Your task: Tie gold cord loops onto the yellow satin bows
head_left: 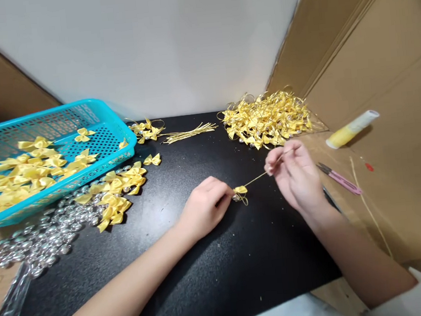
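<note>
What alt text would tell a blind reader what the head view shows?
A person's left hand pinches a small yellow ribbon bow over a black tabletop, a thin gold cord running from it to the right hand. A turquoise plastic basket holds more bows.

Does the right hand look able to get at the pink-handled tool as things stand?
Probably yes: the pink-handled tool lies just to the right of the right hand, with nothing visible between them. But its fingers are pinching the gold cord, so it would likely need to let go first.
</note>
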